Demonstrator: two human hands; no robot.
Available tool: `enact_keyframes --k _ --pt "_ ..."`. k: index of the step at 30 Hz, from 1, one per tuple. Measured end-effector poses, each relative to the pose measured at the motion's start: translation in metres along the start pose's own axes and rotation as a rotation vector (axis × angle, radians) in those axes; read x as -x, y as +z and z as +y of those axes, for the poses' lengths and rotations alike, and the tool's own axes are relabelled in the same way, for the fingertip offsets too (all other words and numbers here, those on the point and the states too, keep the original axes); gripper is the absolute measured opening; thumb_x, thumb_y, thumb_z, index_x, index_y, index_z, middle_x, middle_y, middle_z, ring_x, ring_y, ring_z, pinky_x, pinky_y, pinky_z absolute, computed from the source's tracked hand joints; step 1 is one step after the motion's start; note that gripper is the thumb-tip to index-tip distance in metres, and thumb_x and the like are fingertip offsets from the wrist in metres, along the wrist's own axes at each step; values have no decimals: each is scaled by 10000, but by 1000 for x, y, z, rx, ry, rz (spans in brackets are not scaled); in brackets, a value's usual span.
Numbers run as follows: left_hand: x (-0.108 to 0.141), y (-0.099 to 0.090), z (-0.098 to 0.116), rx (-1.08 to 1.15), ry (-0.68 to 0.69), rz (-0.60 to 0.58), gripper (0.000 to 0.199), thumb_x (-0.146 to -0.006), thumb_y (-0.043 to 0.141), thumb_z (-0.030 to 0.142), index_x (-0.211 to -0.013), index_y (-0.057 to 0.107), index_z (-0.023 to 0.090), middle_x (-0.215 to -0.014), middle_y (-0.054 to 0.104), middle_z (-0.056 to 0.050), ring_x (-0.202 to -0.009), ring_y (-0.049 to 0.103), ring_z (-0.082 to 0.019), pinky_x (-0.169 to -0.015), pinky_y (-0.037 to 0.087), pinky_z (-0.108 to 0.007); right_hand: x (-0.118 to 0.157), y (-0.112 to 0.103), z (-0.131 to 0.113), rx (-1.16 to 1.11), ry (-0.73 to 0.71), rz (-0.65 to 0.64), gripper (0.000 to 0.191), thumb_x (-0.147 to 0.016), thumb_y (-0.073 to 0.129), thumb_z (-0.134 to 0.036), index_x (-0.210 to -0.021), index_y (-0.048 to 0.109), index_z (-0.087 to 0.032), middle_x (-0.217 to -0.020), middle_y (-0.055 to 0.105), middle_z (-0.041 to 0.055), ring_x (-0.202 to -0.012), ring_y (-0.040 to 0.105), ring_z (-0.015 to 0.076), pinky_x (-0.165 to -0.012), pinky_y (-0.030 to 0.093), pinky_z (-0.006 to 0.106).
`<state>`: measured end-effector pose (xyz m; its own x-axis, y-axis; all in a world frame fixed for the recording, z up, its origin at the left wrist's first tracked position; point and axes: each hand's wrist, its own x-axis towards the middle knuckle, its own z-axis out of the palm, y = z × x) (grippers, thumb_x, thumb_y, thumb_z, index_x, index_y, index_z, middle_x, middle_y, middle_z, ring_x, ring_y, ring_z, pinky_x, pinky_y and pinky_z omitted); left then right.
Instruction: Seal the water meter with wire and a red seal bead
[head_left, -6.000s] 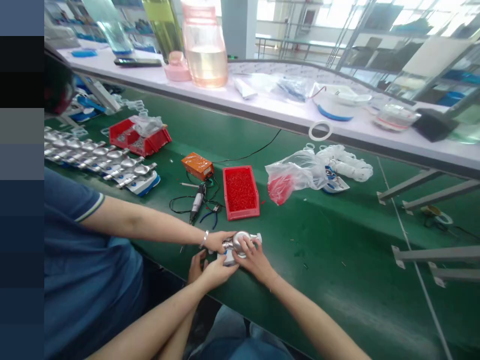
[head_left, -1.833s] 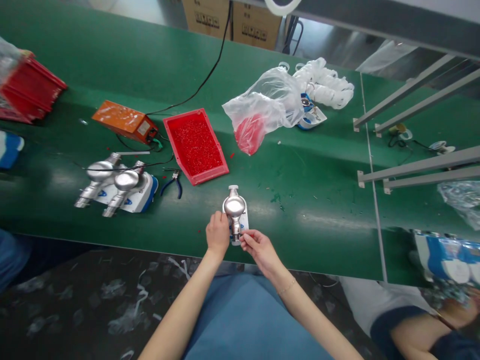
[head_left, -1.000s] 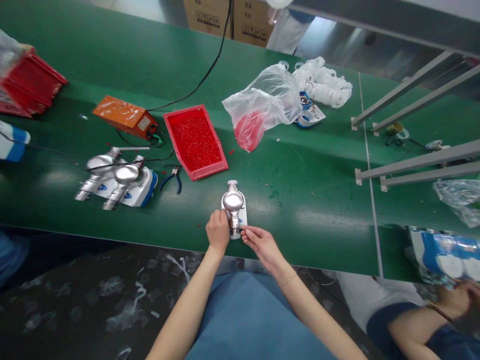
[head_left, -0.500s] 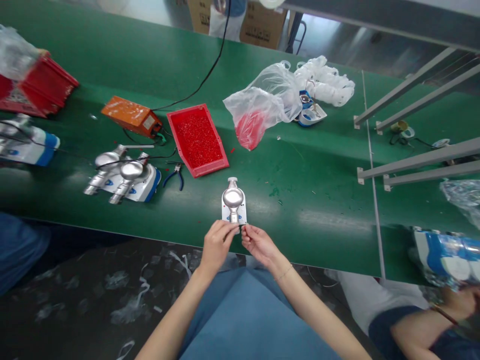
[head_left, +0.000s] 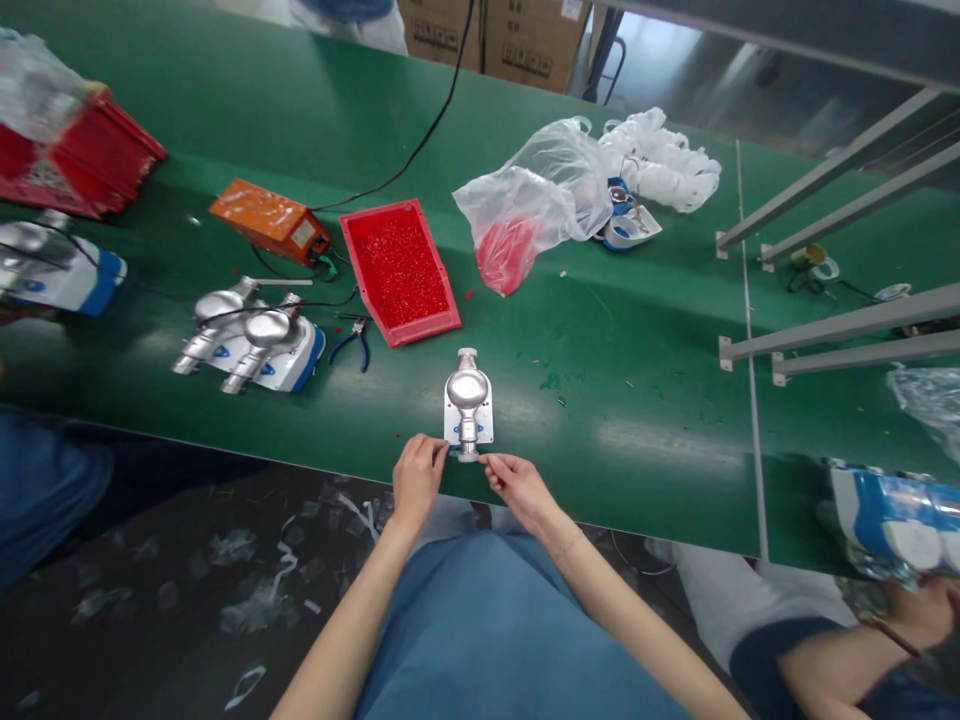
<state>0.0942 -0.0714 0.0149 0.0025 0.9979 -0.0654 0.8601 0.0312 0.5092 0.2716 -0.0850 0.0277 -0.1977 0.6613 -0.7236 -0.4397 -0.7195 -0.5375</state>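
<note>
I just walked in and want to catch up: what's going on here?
Someone's left hand and right hand are at the near end of a metal-and-white unit on the green bench, fingertips on either side. Whether they grip anything is unclear. Blue-handled pliers and a red tray of red pieces lie farther back, to the left.

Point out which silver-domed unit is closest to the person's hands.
The lone unit right of the pliers: the left hand and right hand flank its near end. The others lie farther left.
</note>
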Motion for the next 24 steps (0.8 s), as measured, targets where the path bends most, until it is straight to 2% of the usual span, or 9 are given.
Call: enact_keyframes --k 5,12,14,16,18,21,24 --pt "-2 13 -4 -127 -11 -10 182 -870 434 262 -823 594 189 -822 576 -48 -818 540 -160 -742 410 -253 1 -4 -3 -81 27 -15 344 -653 738 -328 -917 679 -116 -754 622 35 -616 501 64 -603 412 209" --pt "3 8 -4 -294 104 -68 227 -880 405 227 -905 627 188 -808 583 -72 -830 519 -199 -741 400 -297 -2 -8 -6 -232 59 -29 306 -643 759 -250 -902 675 -111 -784 627 40 -671 543 64 -653 450 186" --pt "3 3 -2 -277 71 -30 223 -871 435 253 -962 625 182 -848 591 -85 -853 523 -209 -751 409 -308 -1 -10 -8 -276 74 -52 307 -653 753 -257 -912 675 -113 -776 620 36 -664 535 63 -640 455 188" --pt "3 -5 7 -190 23 53 248 -866 455 290 -1024 611 180 -909 595 -91 -888 530 -209 -782 420 -316 0 -11 -10 -308 86 -71 306 -659 750 -258 -917 674 -112 -774 617 36 -662 532 65 -631 458 190" --pt "3 -13 23 -35 36 82 250 -872 449 297 -1035 608 194 -932 596 -76 -898 541 -189 -813 430 -312 1 -11 -11 -321 96 -74 304 -651 755 -243 -911 673 -109 -771 615 34 -656 531 63 -620 456 185" --pt "5 -21 52 204 128 19 213 -877 446 279 -961 630 214 -899 602 -43 -871 555 -153 -818 446 -291 2 -11 -12 -324 98 -57 289 -634 764 -225 -885 674 -114 -757 613 26 -629 527 58 -599 451 179" --pt "8 -20 73 317 147 -8 196 -868 466 279 -937 638 214 -882 604 -37 -860 559 -147 -812 455 -291 2 -13 -12 -333 95 -51 262 -623 772 -241 -831 670 -119 -736 606 19 -598 510 54 -572 435 179"
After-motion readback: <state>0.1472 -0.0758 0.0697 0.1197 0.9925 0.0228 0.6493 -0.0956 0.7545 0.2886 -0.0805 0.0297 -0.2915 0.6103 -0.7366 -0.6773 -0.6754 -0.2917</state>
